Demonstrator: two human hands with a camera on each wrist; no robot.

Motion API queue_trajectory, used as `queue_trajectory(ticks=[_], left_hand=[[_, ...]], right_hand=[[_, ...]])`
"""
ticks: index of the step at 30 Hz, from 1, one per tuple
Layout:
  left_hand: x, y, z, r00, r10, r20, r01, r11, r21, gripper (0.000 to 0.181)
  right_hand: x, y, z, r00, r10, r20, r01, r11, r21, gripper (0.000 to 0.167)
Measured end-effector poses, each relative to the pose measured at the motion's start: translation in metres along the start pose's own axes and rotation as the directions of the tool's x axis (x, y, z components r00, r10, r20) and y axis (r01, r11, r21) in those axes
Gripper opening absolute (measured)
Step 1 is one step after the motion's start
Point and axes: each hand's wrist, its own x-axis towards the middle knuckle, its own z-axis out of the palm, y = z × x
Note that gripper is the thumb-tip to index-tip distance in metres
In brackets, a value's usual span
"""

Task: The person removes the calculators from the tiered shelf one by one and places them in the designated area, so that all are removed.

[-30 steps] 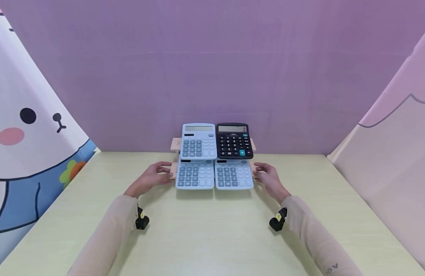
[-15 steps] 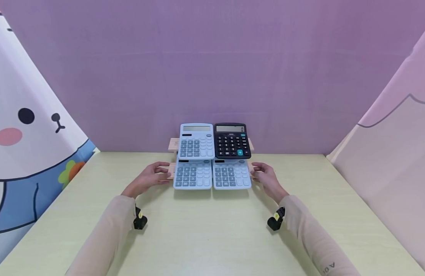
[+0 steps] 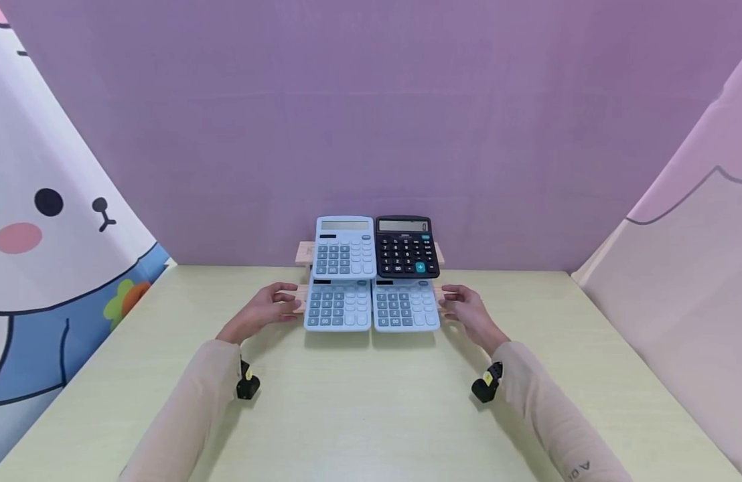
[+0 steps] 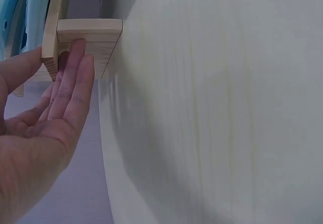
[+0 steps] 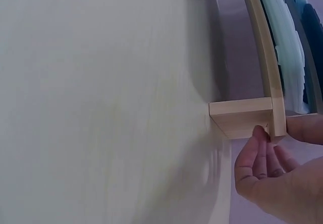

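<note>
A tiered wooden stand on the table bears calculators in two rows. On the upper tier a light blue calculator sits left of a black calculator whose display reads 0. Two light blue calculators, the left one and the right one, lean on the lower tier, their tops hidden. My left hand pinches the lower board's left end, thumb on the calculator side, fingers behind. At the opposite end, my right hand pinches the same board between thumb and fingers.
The pale table reaches back to a purple cloth. A cartoon-print cloth hangs on the left, and a pinkish cloth on the right. Each wrist wears a black camera, such as the left one.
The stand with its calculators sits very slightly further left than a second ago. Both hands keep their hold at its ends.
</note>
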Motion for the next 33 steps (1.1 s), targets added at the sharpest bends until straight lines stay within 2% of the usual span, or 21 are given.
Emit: queue_trajectory(ticks=[5,18,24,33], left_hand=[[0.001,0.000,0.000,1.000,0.000,0.001,0.000,1.000,0.002,0.056],[0.001,0.002,0.000,1.000,0.007,0.004,-0.008,0.999,0.034,0.059],[0.000,0.002,0.000,1.000,-0.001,0.000,0.001,1.000,0.014,0.058],[-0.002,0.003,0.000,1.000,-0.015,-0.006,0.015,1.000,0.017,0.057]], right_hand=[[0.000,-0.002,-0.004,1.000,0.002,0.003,-0.002,1.000,-0.017,0.047],[-0.001,-0.017,-0.014,0.997,-0.061,-0.043,0.061,0.998,0.000,0.044],[-0.001,-0.028,-0.013,0.996,-0.077,-0.041,0.078,0.997,0.013,0.045],[-0.006,-0.043,-0.005,0.995,-0.097,-0.019,0.099,0.990,0.105,0.048]])
